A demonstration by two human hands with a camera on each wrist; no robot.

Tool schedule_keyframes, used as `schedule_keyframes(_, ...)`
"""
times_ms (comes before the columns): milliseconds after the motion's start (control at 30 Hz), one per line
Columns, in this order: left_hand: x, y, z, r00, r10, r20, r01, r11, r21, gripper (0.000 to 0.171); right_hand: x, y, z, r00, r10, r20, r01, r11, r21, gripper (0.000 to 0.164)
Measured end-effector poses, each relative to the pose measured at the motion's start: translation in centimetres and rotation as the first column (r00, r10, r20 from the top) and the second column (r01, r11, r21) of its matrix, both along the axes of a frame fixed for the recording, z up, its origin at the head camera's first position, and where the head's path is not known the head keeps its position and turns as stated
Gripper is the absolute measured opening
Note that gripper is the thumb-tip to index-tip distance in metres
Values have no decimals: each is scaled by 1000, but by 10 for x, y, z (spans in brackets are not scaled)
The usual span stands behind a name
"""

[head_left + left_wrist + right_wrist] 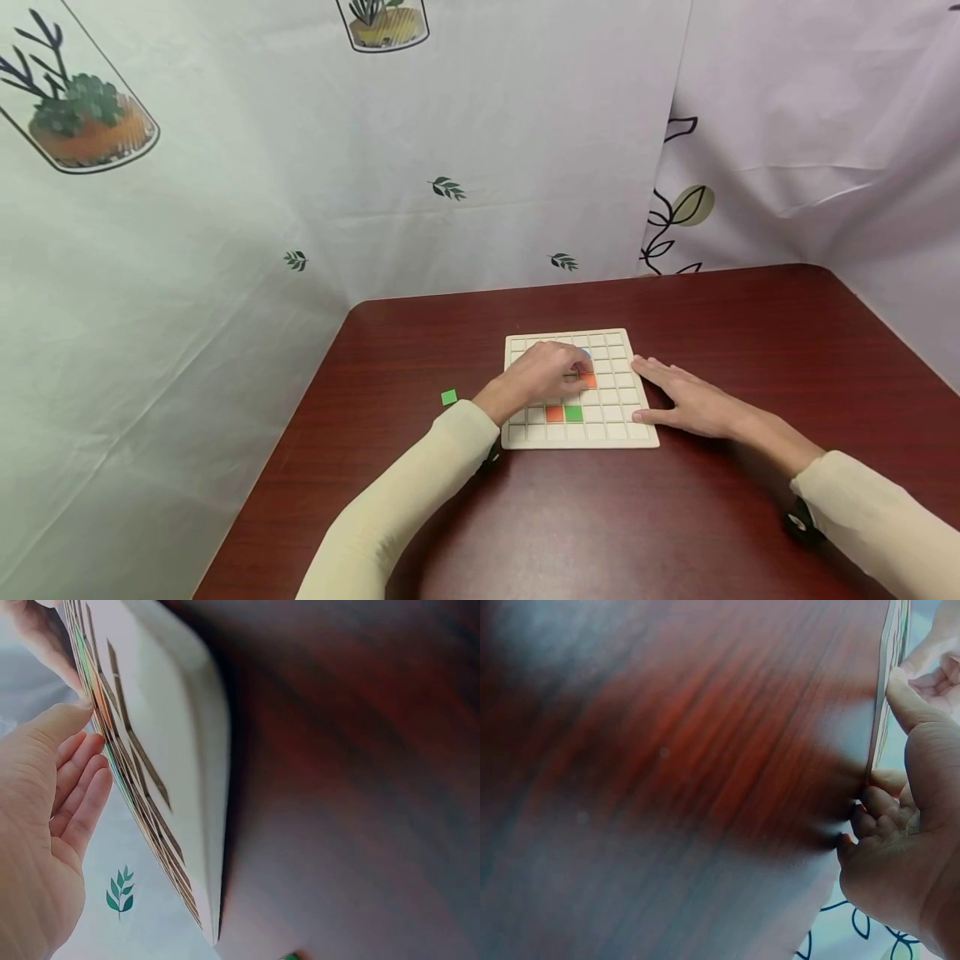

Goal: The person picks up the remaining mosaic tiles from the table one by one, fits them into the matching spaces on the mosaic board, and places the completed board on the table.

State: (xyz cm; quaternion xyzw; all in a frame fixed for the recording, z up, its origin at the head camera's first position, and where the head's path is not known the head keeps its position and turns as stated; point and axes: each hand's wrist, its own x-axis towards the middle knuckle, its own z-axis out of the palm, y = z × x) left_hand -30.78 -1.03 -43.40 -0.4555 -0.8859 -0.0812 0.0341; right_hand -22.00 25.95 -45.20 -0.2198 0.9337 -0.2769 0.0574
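On the table lies a cream grid board (600, 433) with square cells and a raised rim. My left hand (542, 371) reaches over its middle, thumb and curled fingertips at an orange square tile (589, 381), which they pinch at its edges. Just behind those fingers a blue piece (585, 353) shows in part. Nearer me, a second orange tile (554, 414) and a green tile (573, 413) sit side by side in cells. My right hand (693, 402) rests beside the board, fingers extended; its thumb and fingertips touch the right edge.
A loose green tile (449, 397) lies on the dark red table (600, 525), left of the board. Behind the table hangs a pale cloth (495, 225) printed with plants, which also runs along the left and right sides.
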Motion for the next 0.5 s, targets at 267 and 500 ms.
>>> schedule_keyframes(267,-3,-3,5,999,22,43,-23,1000,20,22,-1,0,0,1000,1,7,-1,1000,-3,104)
schedule_keyframes(500,-8,-7,21,997,27,77,-31,998,55,26,-1,0,-1,1000,-3,6,3,1000,2,103)
